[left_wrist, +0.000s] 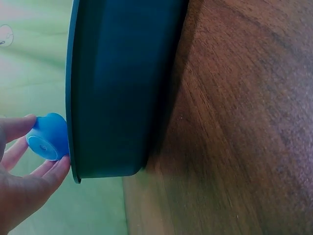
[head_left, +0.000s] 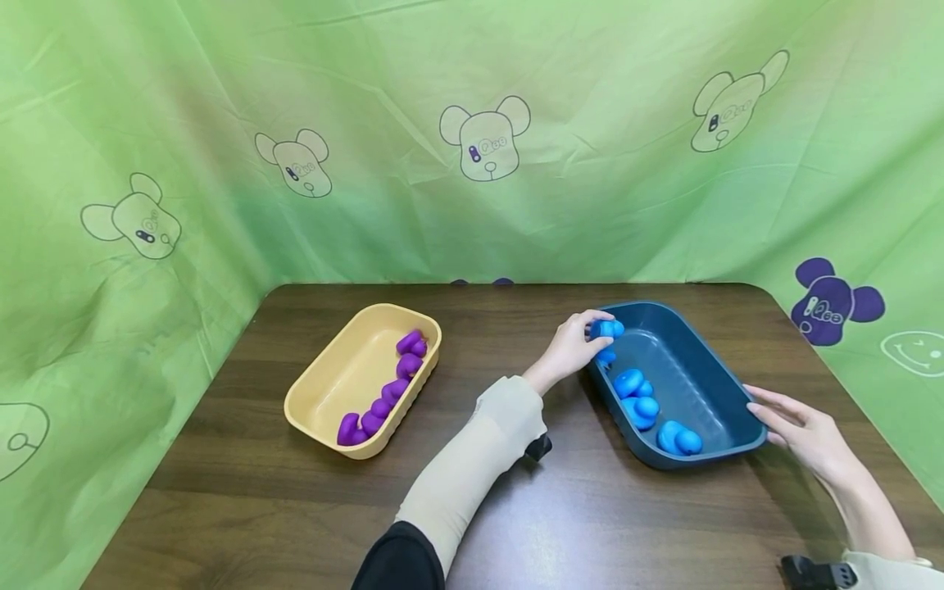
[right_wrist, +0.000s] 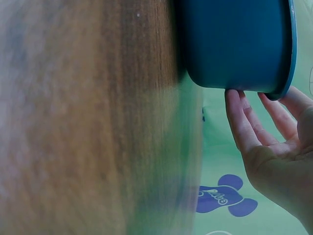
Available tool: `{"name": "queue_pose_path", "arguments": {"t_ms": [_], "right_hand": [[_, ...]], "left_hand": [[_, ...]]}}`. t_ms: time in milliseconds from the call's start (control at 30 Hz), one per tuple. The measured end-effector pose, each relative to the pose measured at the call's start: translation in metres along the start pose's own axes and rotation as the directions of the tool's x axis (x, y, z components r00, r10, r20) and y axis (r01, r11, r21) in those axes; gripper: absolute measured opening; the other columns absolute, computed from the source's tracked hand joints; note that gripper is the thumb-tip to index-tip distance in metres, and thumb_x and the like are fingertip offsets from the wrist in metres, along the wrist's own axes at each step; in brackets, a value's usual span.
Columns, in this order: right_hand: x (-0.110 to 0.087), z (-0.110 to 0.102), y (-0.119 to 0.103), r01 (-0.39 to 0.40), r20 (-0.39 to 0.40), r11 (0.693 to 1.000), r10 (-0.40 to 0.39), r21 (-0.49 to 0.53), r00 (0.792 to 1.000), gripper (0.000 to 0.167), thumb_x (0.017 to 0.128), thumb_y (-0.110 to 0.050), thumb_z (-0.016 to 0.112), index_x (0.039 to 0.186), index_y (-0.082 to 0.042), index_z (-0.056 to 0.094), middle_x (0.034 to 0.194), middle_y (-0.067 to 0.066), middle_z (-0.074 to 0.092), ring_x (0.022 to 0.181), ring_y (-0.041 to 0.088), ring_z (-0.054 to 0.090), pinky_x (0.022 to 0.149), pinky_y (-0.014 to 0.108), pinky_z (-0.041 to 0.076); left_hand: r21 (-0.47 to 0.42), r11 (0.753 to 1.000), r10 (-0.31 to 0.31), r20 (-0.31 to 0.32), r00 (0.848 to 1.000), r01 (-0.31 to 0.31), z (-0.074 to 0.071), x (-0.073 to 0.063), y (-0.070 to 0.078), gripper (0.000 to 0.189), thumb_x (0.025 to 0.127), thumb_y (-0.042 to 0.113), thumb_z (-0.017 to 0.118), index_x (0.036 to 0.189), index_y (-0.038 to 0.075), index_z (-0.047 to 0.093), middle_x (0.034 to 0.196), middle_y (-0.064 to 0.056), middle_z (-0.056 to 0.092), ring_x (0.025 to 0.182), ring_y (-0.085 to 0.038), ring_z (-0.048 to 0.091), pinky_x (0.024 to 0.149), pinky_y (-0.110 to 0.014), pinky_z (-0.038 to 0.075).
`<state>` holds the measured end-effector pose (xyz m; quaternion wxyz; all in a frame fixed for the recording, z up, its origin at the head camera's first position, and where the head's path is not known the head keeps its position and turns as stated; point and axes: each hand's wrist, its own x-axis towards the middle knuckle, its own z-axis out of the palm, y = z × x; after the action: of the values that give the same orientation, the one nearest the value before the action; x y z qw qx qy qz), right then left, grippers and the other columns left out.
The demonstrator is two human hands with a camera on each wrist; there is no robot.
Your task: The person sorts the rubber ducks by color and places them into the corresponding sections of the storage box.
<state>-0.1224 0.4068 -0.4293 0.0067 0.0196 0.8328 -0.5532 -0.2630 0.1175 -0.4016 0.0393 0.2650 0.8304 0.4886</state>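
Note:
Over the far left rim of a blue tray point(head_left: 682, 352), my left hand point(head_left: 571, 348) pinches a blue rubber duck point(head_left: 601, 329). In the left wrist view the thumb and fingers hold this duck point(left_wrist: 49, 137) by its sides, its round flat base showing. Another blue duck lies just below it, partly hidden by the hand. Several more blue ducks point(head_left: 637, 412) sit along the tray's left side. My right hand point(head_left: 807, 430) rests its extended fingers against the tray's near right corner; in the right wrist view the fingertips point(right_wrist: 232, 98) touch its outer wall.
To the left stands a yellow tray point(head_left: 324, 385) with several purple rubber ducks point(head_left: 394, 391) lined along its right side. Both trays are on a dark wooden table point(head_left: 243, 492). A green curtain point(head_left: 383, 221) with mouse-like drawings hangs behind and at the sides.

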Motion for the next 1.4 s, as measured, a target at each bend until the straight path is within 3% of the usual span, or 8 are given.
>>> {"name": "queue_pose_path", "arguments": {"t_ms": [433,1167,1400], "right_hand": [[-0.001,-0.001,-0.001,0.011,0.002,1.000,-0.011,0.025,1.000,0.034,0.090,-0.014,0.051,0.119,-0.033,0.055,0.096,-0.038,0.049,0.084,-0.020,0.047,0.063,0.007,0.043],[-0.001,-0.001,0.000,-0.001,-0.002,1.000,0.001,0.010,1.000,0.034,0.090,-0.017,0.051,0.121,-0.031,0.053,0.095,-0.039,0.049,0.084,-0.020,0.047,0.063,0.008,0.044],[0.000,-0.002,0.000,-0.007,-0.003,1.000,0.007,0.011,1.000,0.035,0.090,-0.018,0.052,0.123,-0.029,0.053,0.096,-0.039,0.049,0.084,-0.020,0.047,0.063,0.008,0.044]], "left_hand": [[-0.006,1.000,-0.008,0.039,0.999,0.008,0.007,0.007,0.002,0.030,0.084,0.015,0.061,0.113,0.012,0.056,0.117,-0.007,0.053,0.099,-0.016,0.054,0.076,-0.018,0.046],[-0.001,1.000,0.001,0.022,1.000,-0.001,0.016,0.011,0.002,0.029,0.082,0.018,0.064,0.110,0.015,0.058,0.114,-0.003,0.053,0.097,-0.013,0.054,0.074,-0.015,0.044],[-0.010,1.000,0.028,0.003,1.000,-0.028,0.015,0.008,0.000,0.024,0.083,0.015,0.062,0.107,0.009,0.061,0.107,-0.006,0.058,0.092,-0.010,0.058,0.071,-0.011,0.044]]}}
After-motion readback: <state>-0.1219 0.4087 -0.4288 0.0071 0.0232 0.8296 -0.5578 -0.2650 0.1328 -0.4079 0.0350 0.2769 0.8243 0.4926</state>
